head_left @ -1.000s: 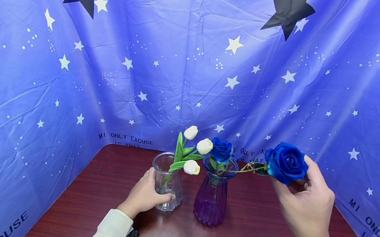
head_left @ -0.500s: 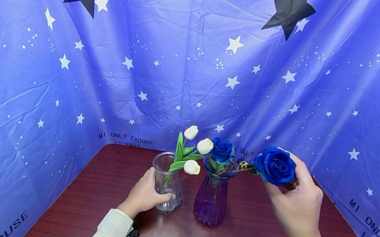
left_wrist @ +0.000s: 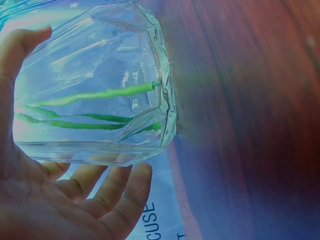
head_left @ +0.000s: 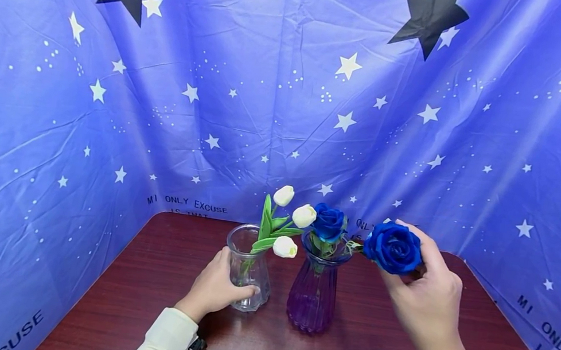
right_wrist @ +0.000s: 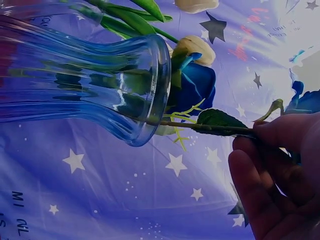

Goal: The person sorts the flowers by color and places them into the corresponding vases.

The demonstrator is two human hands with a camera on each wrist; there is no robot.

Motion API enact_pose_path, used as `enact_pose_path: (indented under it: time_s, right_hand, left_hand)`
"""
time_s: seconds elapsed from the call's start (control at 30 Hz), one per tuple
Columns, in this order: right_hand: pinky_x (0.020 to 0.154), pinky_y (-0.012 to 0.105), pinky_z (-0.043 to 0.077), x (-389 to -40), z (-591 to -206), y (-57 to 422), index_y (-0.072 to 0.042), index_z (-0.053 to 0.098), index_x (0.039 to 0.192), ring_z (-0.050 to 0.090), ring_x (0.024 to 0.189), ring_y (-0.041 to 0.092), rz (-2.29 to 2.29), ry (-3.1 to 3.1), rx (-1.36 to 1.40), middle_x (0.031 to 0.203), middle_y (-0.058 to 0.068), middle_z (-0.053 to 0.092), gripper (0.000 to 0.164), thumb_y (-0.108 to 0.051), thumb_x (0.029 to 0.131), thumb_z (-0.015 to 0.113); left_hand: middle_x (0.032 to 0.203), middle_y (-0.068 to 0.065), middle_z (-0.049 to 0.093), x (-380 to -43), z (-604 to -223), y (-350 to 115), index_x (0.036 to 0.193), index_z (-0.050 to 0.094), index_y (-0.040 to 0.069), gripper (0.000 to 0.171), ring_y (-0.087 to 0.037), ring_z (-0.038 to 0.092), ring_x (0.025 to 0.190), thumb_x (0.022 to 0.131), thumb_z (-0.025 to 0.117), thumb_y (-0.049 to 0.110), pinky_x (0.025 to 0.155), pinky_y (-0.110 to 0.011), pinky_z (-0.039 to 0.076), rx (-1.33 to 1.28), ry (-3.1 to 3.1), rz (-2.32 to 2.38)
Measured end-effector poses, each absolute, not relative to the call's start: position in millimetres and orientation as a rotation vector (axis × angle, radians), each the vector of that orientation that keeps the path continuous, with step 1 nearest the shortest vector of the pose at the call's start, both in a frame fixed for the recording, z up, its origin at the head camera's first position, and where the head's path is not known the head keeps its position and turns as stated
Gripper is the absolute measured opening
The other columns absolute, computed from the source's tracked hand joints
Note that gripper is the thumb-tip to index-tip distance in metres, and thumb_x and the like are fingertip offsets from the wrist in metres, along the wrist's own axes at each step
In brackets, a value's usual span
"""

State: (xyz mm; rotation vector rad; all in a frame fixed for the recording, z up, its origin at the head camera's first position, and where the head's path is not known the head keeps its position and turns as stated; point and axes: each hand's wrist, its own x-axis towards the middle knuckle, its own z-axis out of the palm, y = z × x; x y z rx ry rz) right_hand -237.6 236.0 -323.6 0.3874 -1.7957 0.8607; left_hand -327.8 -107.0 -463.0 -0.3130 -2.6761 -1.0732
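My left hand holds the side of a clear glass vase, thumb across its front. In the left wrist view the fingers curve along the glass, and green stems show inside. White tulips lean right over that vase's rim. A purple-blue ribbed vase stands beside it with one blue rose in its mouth. My right hand pinches the stem of a second blue rose between thumb and fingers, just below the bloom. That stem's lower end reaches inside the purple-blue vase's rim.
Both vases stand upright on a dark red wooden table. A blue star-printed cloth hangs behind and along both sides. The tulips reach over toward the purple-blue vase, close to the standing rose.
My right hand has moved left with the rose, bringing its bloom closer to the purple-blue vase and its stem further in. My left hand and the clear vase have stayed put.
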Motion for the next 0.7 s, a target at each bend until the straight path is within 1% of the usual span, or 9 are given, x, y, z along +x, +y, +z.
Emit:
enact_pose_path:
  time_s: [0.1, 0.33, 0.47, 0.7]
  right_hand:
    - [0.078, 0.002, 0.047, -238.0, -324.1, 236.1, -0.009, 0.072, 0.129, 0.062, 0.092, -0.022, 0.860, -1.804, 0.388, 0.111, 0.015, 0.077, 0.065, 0.003, 0.067, 0.091]
    - [0.077, 0.002, 0.047, -240.5, -328.1, 237.3, -0.014, 0.071, 0.132, 0.062, 0.087, -0.022, 0.837, -1.857, 0.379, 0.113, 0.013, 0.077, 0.060, -0.004, 0.075, 0.088]
    - [0.077, 0.001, 0.046, -242.8, -330.7, 237.7, -0.014, 0.070, 0.132, 0.060, 0.086, -0.023, 0.819, -1.890, 0.373, 0.114, 0.013, 0.077, 0.059, -0.007, 0.076, 0.088]
    - [0.077, 0.000, 0.045, -245.5, -333.0, 236.8, -0.013, 0.069, 0.132, 0.059, 0.085, -0.025, 0.814, -1.933, 0.349, 0.114, 0.011, 0.077, 0.060, -0.009, 0.076, 0.089]
  left_hand:
    - [0.117, -0.004, 0.059, -328.1, -463.2, -106.8, 0.136, 0.047, 0.012, 0.097, -0.020, 0.061, 0.106, 0.065, 0.090, 0.061, 0.089, -0.043, 0.054, -0.314, -2.677, -1.070]
    - [0.116, -0.004, 0.059, -328.2, -463.0, -106.8, 0.135, 0.048, 0.012, 0.096, -0.020, 0.061, 0.105, 0.064, 0.090, 0.062, 0.089, -0.043, 0.054, -0.312, -2.678, -1.067]
    - [0.115, -0.004, 0.059, -328.2, -462.9, -106.8, 0.135, 0.048, 0.012, 0.095, -0.020, 0.061, 0.105, 0.064, 0.090, 0.061, 0.088, -0.043, 0.054, -0.305, -2.681, -1.065]
    - [0.118, -0.005, 0.059, -328.6, -463.7, -106.9, 0.137, 0.047, 0.013, 0.097, -0.021, 0.062, 0.107, 0.065, 0.090, 0.062, 0.089, -0.044, 0.054, -0.295, -2.688, -1.059]
